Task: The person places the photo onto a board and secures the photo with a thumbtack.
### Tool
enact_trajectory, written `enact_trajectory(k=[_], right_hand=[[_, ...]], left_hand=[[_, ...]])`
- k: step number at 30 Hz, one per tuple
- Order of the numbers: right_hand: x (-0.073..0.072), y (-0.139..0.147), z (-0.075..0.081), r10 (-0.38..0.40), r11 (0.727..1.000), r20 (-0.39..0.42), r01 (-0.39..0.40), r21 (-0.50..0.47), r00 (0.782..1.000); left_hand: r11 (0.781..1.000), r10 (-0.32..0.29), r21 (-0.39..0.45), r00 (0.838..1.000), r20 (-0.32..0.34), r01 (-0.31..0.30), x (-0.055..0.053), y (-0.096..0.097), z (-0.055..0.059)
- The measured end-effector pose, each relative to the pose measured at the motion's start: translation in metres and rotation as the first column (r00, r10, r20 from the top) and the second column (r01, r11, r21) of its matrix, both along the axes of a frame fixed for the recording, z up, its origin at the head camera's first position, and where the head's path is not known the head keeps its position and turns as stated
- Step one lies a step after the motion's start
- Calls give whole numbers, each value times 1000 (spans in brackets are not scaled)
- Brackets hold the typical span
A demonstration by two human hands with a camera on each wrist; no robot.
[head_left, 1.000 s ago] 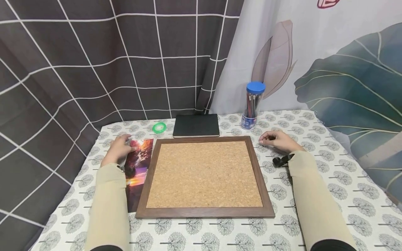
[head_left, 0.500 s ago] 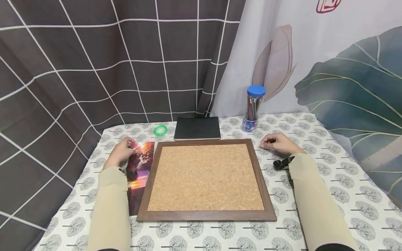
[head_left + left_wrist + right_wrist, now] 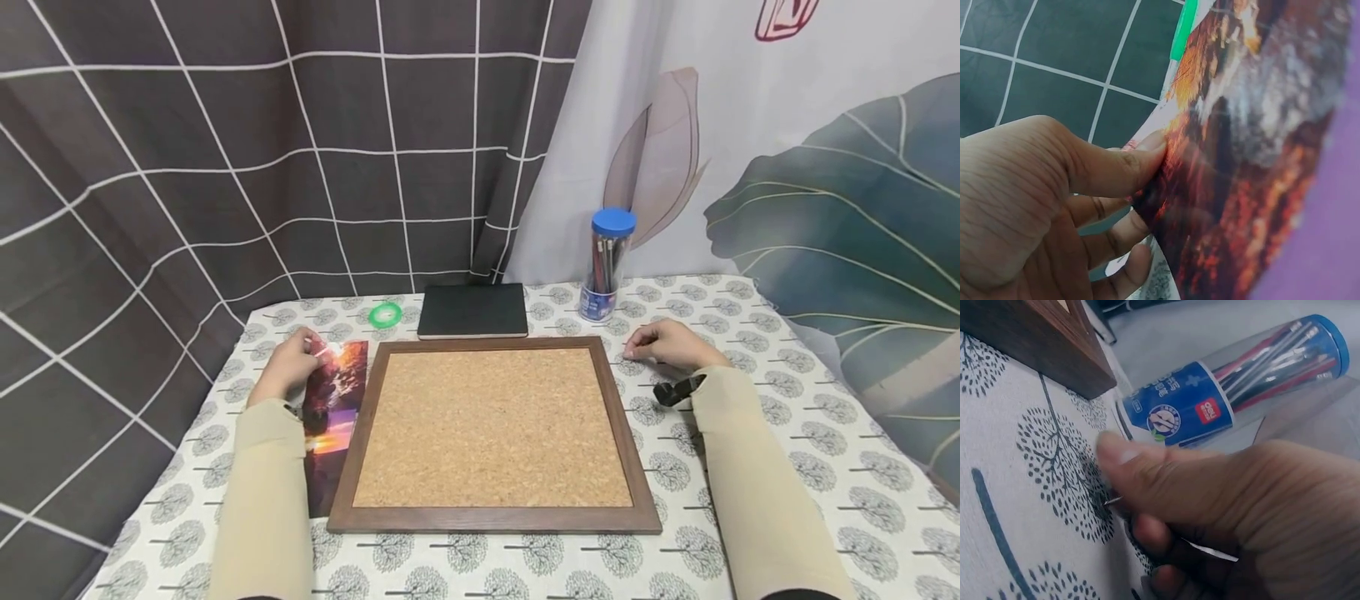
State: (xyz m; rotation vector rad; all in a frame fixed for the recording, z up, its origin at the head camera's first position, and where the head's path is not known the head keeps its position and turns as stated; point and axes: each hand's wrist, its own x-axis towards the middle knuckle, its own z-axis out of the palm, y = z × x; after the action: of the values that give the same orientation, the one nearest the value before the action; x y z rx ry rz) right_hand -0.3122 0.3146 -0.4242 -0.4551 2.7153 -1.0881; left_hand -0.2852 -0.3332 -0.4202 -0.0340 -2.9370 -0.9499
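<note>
On the left, my left hand pinches the upper left edge of a glossy photo print. In the left wrist view the thumb lies on top of the print, which bends upward, and the other fingers curl at its edge. Its picture has fiery red and orange above a purple sunset. A brown-framed cork board lies flat right beside the print. To the board's right, my right hand rests on the tablecloth with loosely curled fingers. In the right wrist view the thumb lies close to the index finger; no held object shows.
Behind the board lie a black notebook and a green tape roll. A clear pencil tub with a blue lid stands at the back right. Curtains hang behind the tree-patterned table.
My left hand has taken the upper edge of the photo print between thumb and fingers and bent it up slightly. The right hand stays by the board. The head view has tilted a little upward.
</note>
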Motion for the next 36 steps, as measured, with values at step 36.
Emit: enact_trajectory(k=[36], right_hand=[[-22,-229,56,184,940,-306,-258,-223,934]], left_hand=[[967,-164,181,982,-95,178,0,126,50]])
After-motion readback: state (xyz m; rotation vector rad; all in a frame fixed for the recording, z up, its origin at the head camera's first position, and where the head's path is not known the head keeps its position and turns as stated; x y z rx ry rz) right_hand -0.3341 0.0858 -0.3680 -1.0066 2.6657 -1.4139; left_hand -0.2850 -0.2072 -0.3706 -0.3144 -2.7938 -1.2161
